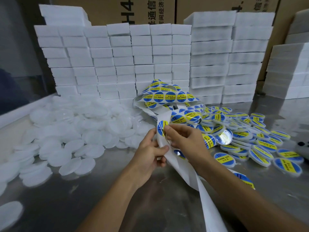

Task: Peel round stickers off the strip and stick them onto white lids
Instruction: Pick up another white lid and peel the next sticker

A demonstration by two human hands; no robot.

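A long white backing strip [168, 154] carrying round blue-and-yellow stickers coils from the foam wall down to the table's front edge. My left hand [150, 151] grips the bare strip just below a sticker. My right hand [184, 138] pinches that round sticker [161, 129] at its edge, where it sits at the top of the strip's fold. Plain white lids [75, 134] lie heaped on the left of the steel table. Lids with stickers on them [260, 144] are piled on the right. No lid is in either hand.
Stacks of white foam blocks [117, 64] wall off the back, with cardboard boxes [150, 9] behind them. One upturned lid [224, 137] shows a shiny inside. A dark object [302, 148] sits at the right edge. Bare steel table [83, 198] lies near me.
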